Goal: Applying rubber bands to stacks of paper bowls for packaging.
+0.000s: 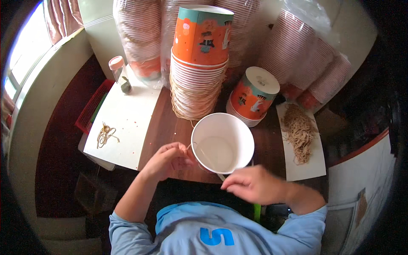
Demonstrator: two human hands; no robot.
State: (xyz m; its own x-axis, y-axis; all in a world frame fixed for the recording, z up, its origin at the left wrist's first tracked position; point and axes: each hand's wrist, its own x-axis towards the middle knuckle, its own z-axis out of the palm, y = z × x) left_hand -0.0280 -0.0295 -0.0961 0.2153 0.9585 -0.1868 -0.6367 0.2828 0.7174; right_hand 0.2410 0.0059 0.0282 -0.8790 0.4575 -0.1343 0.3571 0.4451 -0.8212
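A white-lined paper bucket (pixel 223 142) stands at the table's front edge, its open mouth tilted toward me. At its left rim my left hand (pixel 170 159) pinches a thin tan cord (pixel 189 146), and a pale strand of it shows inside the wall. My right hand (pixel 255 185) hovers by the near right rim, fingers curled and slightly blurred. Whatever it may hold is hidden. Behind the bucket rises a tall stack of upside-down orange and green paper buckets (pixel 203 38), with cord loops hanging round its lower rims. A shorter upside-down stack (pixel 255 95) stands to its right.
Tan cords lie in a heap (pixel 298 131) on a white board at right. A few loose cords (pixel 106 135) rest on the left white board (pixel 127 114), near a clear jar (pixel 120 74) with a pink lid. Plastic-wrapped bucket stacks (pixel 138 38) line the back. A red basket (pixel 91 108) sits left.
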